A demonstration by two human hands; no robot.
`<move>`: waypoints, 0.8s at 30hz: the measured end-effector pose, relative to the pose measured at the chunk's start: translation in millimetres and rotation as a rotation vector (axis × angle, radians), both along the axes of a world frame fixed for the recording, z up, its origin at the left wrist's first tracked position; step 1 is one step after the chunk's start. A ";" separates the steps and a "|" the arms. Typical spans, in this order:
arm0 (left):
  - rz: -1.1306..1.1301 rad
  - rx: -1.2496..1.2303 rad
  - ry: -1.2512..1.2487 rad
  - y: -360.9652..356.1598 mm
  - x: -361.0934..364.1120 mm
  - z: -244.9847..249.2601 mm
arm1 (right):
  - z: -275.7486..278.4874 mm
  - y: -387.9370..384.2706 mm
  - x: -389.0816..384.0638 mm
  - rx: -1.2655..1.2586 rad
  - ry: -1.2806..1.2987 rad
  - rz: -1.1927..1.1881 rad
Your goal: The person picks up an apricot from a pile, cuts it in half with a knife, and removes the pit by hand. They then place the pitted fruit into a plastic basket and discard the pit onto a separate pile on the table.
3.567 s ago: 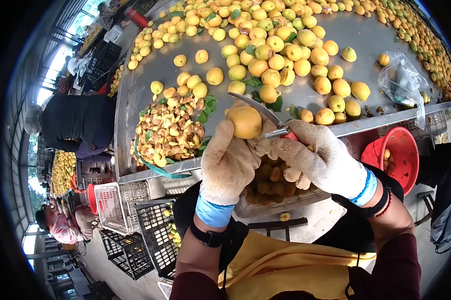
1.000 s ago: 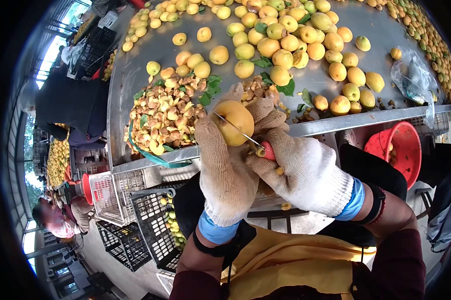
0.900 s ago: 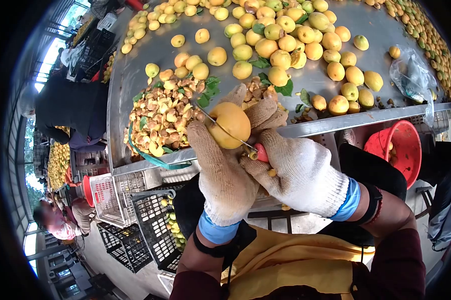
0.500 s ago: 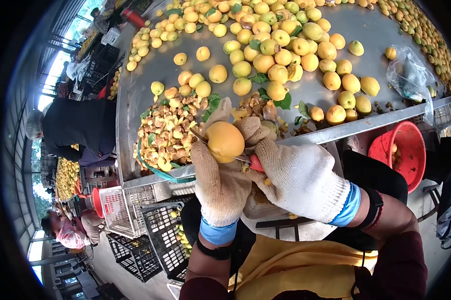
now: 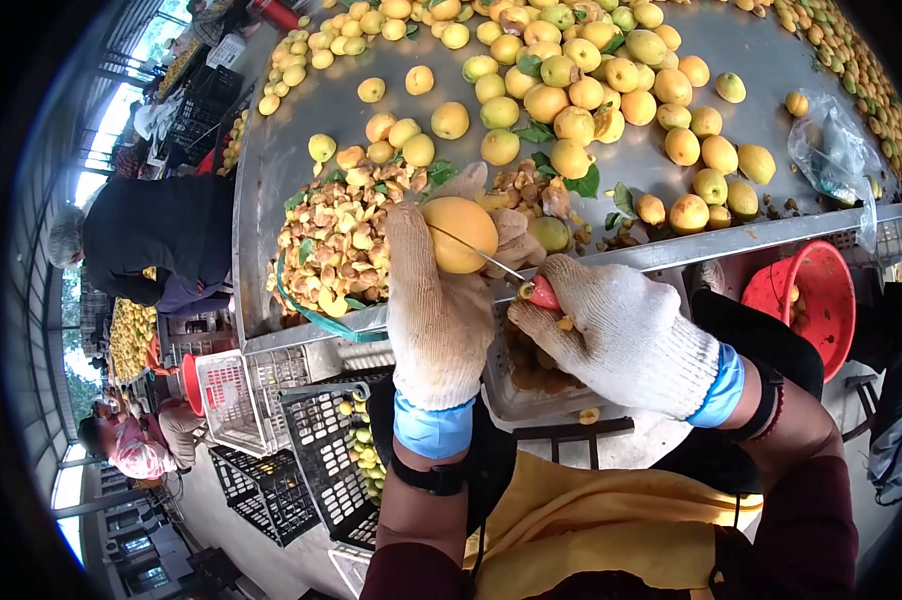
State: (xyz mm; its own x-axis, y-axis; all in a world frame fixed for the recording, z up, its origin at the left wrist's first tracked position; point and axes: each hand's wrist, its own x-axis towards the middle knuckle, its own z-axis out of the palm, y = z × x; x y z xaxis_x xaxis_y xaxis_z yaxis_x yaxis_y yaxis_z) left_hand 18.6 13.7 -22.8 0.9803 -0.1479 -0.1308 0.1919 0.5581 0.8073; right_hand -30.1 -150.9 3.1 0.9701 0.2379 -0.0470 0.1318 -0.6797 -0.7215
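In my gloved left hand (image 5: 439,300) I hold a round yellow-orange fruit (image 5: 461,236), the fingers curled round it with the thumb along its left side. My gloved right hand (image 5: 611,325) grips the red handle of a small knife (image 5: 543,292). Its thin blade (image 5: 476,251) lies slantwise across the front of the fruit. Left of the fruit, a heap of cut brown-and-yellow pieces (image 5: 336,235) rests on the metal table (image 5: 301,150). More scraps (image 5: 521,190) lie behind my left fingers.
Many whole yellow fruits (image 5: 581,95) cover the table's far part. A clear plastic bag (image 5: 833,150) lies at right. Below the edge are a red bucket (image 5: 806,300), a tray of pieces (image 5: 541,405) and black crates (image 5: 331,470). At left, a person in dark clothes (image 5: 156,235) bends over.
My right hand has drawn away to the right and slightly down, and more of the knife blade shows across the fruit. The fruit has turned in my left hand.
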 end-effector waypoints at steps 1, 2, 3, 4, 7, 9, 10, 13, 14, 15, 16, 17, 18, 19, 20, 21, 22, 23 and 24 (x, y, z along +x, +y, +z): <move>-0.008 -0.115 0.103 -6.5 -0.9 -0.4 | -7.9 2.2 0.7 -0.018 -0.046 0.004; -0.015 -0.231 0.208 -9.6 -3.0 -1.0 | -13.5 7.9 3.0 -0.057 -0.056 -0.036; -0.013 -0.234 0.210 -9.0 -3.6 -1.3 | -15.7 9.4 3.3 -0.060 -0.054 -0.034; -0.069 -0.266 0.186 -7.1 -3.1 -0.8 | -17.0 10.1 3.5 -0.075 -0.094 -0.040; -0.198 -0.247 0.064 -0.2 -2.7 -1.8 | -13.4 0.7 4.4 0.008 -0.121 -0.057; -0.057 0.090 -0.061 -2.9 -5.9 0.0 | -10.5 -5.4 5.5 0.096 -0.063 -0.017; -0.049 0.155 -0.129 -1.0 -2.9 -6.1 | -9.8 -6.1 4.4 0.093 -0.078 -0.006; -0.073 0.099 -0.025 -5.2 -4.5 -0.1 | -8.2 -4.9 6.1 0.025 -0.071 -0.009; -0.071 0.098 -0.026 -3.8 -4.3 -2.5 | -12.4 -2.0 3.9 0.023 -0.072 -0.008; -0.057 -0.055 0.066 -1.4 -3.9 -6.8 | -20.3 2.5 -0.3 -0.016 -0.156 -0.007; -0.044 -0.208 0.159 0.0 -3.5 -9.3 | -24.7 5.0 -2.0 -0.057 -0.240 -0.006; -0.044 -0.210 0.160 -0.5 -4.0 -9.1 | -23.5 4.4 -0.7 -0.059 -0.239 -0.006; -0.081 -0.251 0.148 -1.2 -5.3 -8.4 | -20.4 3.2 0.8 -0.058 -0.200 -0.008; -0.116 -0.292 0.137 -1.3 -6.5 -8.5 | -16.2 2.1 1.3 -0.057 -0.161 -0.009; -0.114 -0.293 0.137 1.1 -5.2 -9.3 | -10.5 -1.1 0.9 -0.015 -0.128 -0.005; -0.088 0.226 -0.172 5.2 -2.4 -10.0 | -7.3 -4.4 2.8 -0.015 -0.129 -0.004; -0.057 0.746 -0.479 7.1 -1.0 -10.5 | -4.9 -8.2 5.8 0.066 -0.047 0.003; -0.058 0.744 -0.480 4.2 -2.6 -5.9 | -3.9 -10.7 7.6 0.146 0.035 0.009; -0.095 0.479 -0.314 -0.6 -5.8 2.6 | -6.8 -10.8 7.1 0.193 0.033 0.028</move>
State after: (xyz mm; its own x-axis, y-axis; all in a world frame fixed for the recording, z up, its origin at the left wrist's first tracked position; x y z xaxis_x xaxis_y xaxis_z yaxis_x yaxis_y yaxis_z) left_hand 12.8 13.0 -20.1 0.9682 -0.2334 0.0902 -0.0661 0.1087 0.9919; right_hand -23.0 -161.7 -3.7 0.9617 0.2724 -0.0293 0.1230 -0.5247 -0.8424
